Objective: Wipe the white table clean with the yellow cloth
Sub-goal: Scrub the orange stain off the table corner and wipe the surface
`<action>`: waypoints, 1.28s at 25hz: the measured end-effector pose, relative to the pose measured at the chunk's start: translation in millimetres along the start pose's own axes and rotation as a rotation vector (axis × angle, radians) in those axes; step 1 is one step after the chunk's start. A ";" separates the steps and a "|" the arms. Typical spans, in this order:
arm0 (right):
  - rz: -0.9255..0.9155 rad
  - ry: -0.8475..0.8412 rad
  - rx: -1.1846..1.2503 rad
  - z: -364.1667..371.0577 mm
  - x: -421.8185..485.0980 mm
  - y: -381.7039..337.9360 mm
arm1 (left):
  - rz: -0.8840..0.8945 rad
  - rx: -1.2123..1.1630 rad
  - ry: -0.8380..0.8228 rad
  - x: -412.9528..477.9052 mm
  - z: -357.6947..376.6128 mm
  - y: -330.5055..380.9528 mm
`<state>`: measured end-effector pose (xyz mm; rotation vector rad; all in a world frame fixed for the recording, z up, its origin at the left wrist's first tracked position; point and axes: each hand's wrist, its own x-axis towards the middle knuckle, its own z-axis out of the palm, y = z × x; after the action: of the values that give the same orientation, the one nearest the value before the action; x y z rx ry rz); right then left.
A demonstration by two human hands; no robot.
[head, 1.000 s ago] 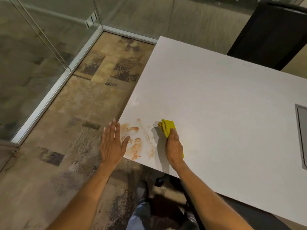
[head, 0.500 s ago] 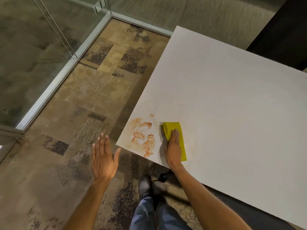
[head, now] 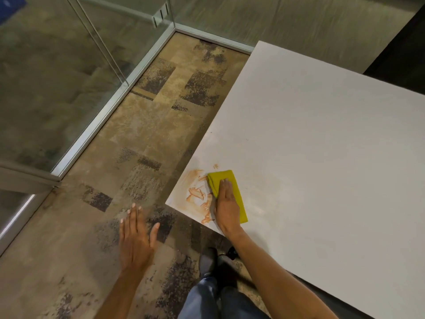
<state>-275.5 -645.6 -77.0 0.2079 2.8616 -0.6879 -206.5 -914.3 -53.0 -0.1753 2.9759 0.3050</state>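
The white table [head: 322,146] fills the right half of the view. Orange-brown smears [head: 197,194] mark its near left corner. A folded yellow cloth [head: 222,178] lies flat on the table at the right edge of the smears. My right hand [head: 226,203] presses palm-down on the cloth, fingers together and pointing away from me. My left hand [head: 135,236] hovers off the table over the floor, to the left of the corner, flat with fingers apart and holding nothing.
Patterned brown carpet [head: 142,139] lies left of the table. A glass partition with a metal frame [head: 103,111] runs along the far left. A dark chair or cabinet [head: 404,49] stands behind the table's far right. My legs and shoes [head: 213,272] are below the table corner.
My left hand has left the table corner and drawn back over the floor. My right hand has flattened the cloth and slid it left, up against the smears. The camera has shifted left.
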 end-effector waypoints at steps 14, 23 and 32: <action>-0.040 0.136 -0.046 17.5 21.5 17.7 | 0.024 0.037 -0.041 10.8 10.4 -21.1; 0.100 0.277 0.077 24.4 52.6 5.1 | 0.022 0.038 -0.106 3.6 17.4 -63.4; -0.067 0.203 0.064 27.4 82.9 -6.4 | -0.020 0.057 -0.191 -29.2 33.4 -105.9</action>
<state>-353.1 -656.3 -116.1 0.2035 3.0540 -0.8159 -159.6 -1007.4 -101.1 -0.1596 2.7879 0.2202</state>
